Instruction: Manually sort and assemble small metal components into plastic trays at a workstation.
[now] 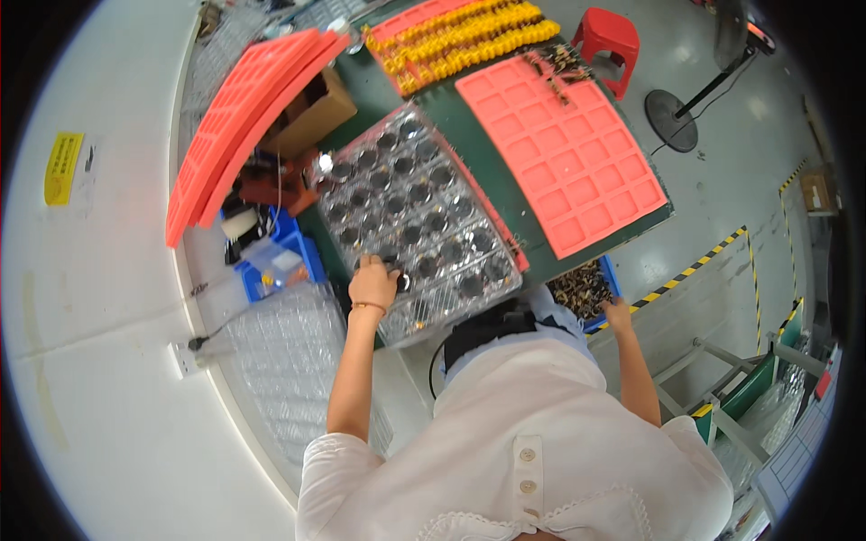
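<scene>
My left hand (373, 283) is over the near left part of a clear plastic blister tray (424, 317), its fingers curled down at a dark round part in one of the pockets. Whether the fingers pinch that part is hard to make out. Rows of black round parts (411, 235) sit in the tray's pockets. On my right, my right hand (618, 315) closes on the near right rim of a blue bin (615, 276), below the table's edge. Small brown and black pieces (579, 290) fill the bin.
A pink foam tray (561, 153) with square recesses lies right, dark pieces at its far end. Yellow parts (465, 41) stand in rows beyond. Stacked pink trays (248, 126) lean left beside a cardboard box (316, 115). A red stool (607, 42) stands past the green table (532, 242).
</scene>
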Available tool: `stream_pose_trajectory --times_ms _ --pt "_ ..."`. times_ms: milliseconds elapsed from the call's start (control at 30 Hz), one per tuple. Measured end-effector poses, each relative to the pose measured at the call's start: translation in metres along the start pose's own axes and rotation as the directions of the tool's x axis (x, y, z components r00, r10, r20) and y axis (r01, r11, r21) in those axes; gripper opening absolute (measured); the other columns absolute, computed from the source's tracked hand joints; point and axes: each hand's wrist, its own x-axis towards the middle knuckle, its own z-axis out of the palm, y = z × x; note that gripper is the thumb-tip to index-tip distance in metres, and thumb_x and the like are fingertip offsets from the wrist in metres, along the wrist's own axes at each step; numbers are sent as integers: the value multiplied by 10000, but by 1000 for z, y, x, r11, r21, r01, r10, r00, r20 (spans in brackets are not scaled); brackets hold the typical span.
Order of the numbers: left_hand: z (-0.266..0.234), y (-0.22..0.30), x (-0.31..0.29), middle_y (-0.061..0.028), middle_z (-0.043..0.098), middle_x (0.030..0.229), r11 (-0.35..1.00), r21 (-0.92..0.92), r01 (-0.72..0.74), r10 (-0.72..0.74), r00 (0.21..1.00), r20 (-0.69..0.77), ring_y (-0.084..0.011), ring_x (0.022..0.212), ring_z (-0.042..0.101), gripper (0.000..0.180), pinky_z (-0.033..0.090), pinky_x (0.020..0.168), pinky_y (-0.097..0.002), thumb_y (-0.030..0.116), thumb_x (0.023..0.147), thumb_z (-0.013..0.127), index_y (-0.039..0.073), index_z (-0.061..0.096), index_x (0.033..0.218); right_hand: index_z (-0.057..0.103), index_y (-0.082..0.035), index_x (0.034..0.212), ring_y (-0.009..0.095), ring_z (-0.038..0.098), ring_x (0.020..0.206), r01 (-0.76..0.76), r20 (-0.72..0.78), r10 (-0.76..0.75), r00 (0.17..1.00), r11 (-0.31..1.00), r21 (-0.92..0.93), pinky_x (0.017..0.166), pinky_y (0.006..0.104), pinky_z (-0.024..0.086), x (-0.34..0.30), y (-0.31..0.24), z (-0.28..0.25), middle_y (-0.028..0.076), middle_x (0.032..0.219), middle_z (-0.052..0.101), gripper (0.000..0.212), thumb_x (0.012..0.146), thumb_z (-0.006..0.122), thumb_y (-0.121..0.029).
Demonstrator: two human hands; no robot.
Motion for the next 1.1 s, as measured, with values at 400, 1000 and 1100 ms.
stream_pose_trajectory --times_ms 400,1000,1100 --pt "5 250 204 -113 502 1102 545 168 -821 829 498 -256 -301 1000 490 307 423 824 -374 46 681 575 70 560 986 547 9 998 328 554 883 63 -133 -52 990 995 81 757 381 459 -16 42 -40 213 1008 516 384 670 636 -170" --pt "10 308 383 -60 536 991 199 392 -898 969 120 -216 -227 1023 472 105 376 863 -353 79 588 580 47 605 686 559 -3 954 292 595 778 -307 -31 315 949 939 154 726 355 475 -74 61 -79 198 1038 483 265 721 594 -123" --pt "13 293 420 -49 530 1071 224 478 -849 974 193 -115 -222 1057 457 82 371 878 -353 89 598 584 56 632 654 566 1 938 295 602 775 -269 8 272 962 949 167 725 352 476 -70 54 -71 199 1036 487 253 722 593 -128"
